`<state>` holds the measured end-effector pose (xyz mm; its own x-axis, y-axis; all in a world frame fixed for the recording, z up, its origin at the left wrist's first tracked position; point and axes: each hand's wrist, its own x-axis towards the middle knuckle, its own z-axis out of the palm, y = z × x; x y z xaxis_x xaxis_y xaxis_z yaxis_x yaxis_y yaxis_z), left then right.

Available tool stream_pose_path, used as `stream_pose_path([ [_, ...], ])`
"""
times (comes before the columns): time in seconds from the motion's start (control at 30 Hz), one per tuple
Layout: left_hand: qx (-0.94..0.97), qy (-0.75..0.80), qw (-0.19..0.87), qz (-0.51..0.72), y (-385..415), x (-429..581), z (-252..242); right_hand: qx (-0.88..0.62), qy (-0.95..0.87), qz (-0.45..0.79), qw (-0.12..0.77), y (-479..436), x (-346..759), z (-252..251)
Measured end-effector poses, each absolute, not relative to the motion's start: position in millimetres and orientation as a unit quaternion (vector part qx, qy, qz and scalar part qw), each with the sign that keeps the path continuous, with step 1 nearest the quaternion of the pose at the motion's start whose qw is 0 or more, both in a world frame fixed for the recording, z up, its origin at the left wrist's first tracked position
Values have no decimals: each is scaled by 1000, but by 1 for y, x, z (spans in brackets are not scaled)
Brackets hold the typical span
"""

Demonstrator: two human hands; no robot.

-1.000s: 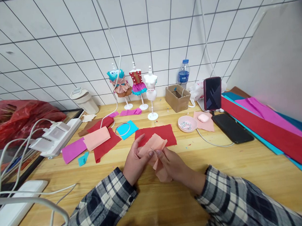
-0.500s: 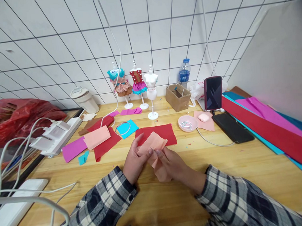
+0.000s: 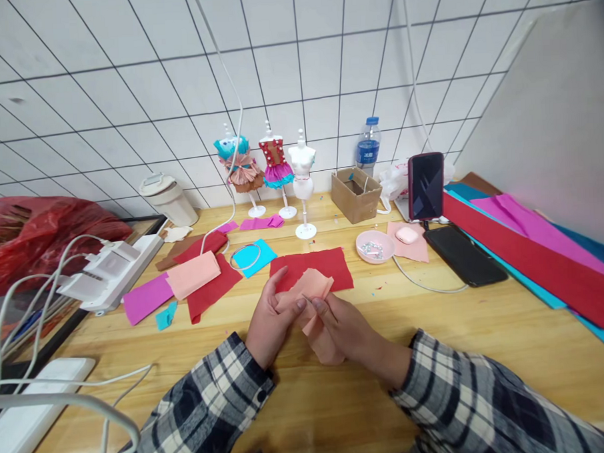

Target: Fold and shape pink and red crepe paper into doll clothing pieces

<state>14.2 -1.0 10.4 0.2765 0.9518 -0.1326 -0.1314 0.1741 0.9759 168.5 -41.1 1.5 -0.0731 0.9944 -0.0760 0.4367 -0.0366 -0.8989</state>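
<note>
My left hand (image 3: 271, 321) and my right hand (image 3: 344, 325) meet at the middle of the wooden table (image 3: 477, 339), both pinching a piece of salmon-pink paper (image 3: 309, 289). The fingertips of both hands press the paper between them, and part of it hangs down under my right hand. Just behind it a red paper sheet (image 3: 314, 266) lies flat. Three small white mannequins stand at the back: one in a teal and brown dress (image 3: 239, 169), one in a red and pink dress (image 3: 275, 164), and a bare one (image 3: 302, 176).
Pink, red, magenta and blue paper scraps (image 3: 194, 281) lie at the left beside a power strip (image 3: 111, 271) with white cables. A pink bowl (image 3: 374, 247), cardboard box (image 3: 355, 194), water bottle (image 3: 367, 147), two phones (image 3: 425, 184) and long paper sheets (image 3: 533, 256) fill the right.
The hands have stayed in place, with the fingers shifting slightly on the pink paper. The paper's upper edge sits a little lower and more folded than before.
</note>
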Motion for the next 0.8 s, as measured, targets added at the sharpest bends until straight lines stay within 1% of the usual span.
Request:
stream_pose_path([
  [0.1,484,427,634,426,0,13,9,-592,-604,414,335,-41,168,1],
  [0.27,489,431,601,462,3,9,6,-567,-603,439,350,-40,169,4],
  [0.53,487,420,611,462,3,9,7,-590,-608,426,316,-40,169,2],
  [0.67,462,406,625,481,3,9,7,-579,-603,440,327,-41,169,3],
  [0.8,455,405,639,470,4,8,5,-596,-601,432,311,-42,168,3],
])
